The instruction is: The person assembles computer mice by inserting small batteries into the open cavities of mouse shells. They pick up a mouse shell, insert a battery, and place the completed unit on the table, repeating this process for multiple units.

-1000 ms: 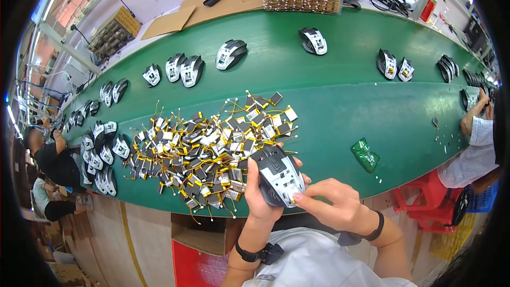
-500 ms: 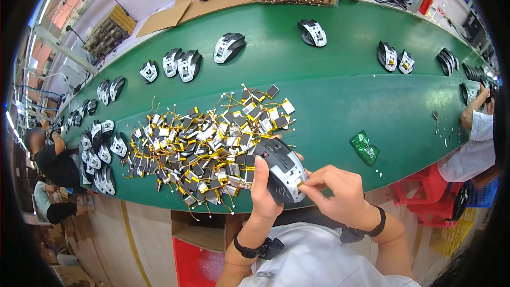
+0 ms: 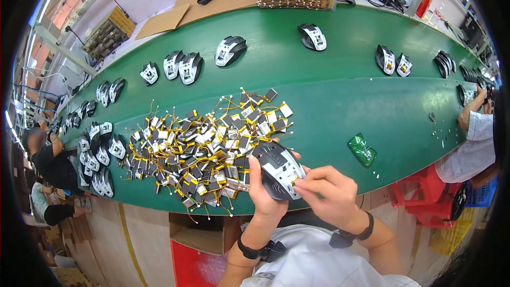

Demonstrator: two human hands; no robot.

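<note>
My left hand is wrapped round a black and white computer mouse whose top cover is off, so its white inner frame and cut-outs show. At the mouse's near right side the thumb and fingers of my right hand are pinched together. A small yellow bit shows at their tips against the frame; the fingers hide most of it, so its kind cannot be made out. Just left of the mouse spreads a heap of small flat battery packs, silver and dark grey with yellow tape, thin wires and white connectors.
Several similar mice cluster left of the heap, and more stand in a line along the far green bench. A green plastic packet lies to the right. Co-workers sit at both ends; a cardboard box is below the front edge.
Both hands and the mouse have shifted slightly left, and the mouse has turned a little. My right fingers stay pinched at its near right side.
</note>
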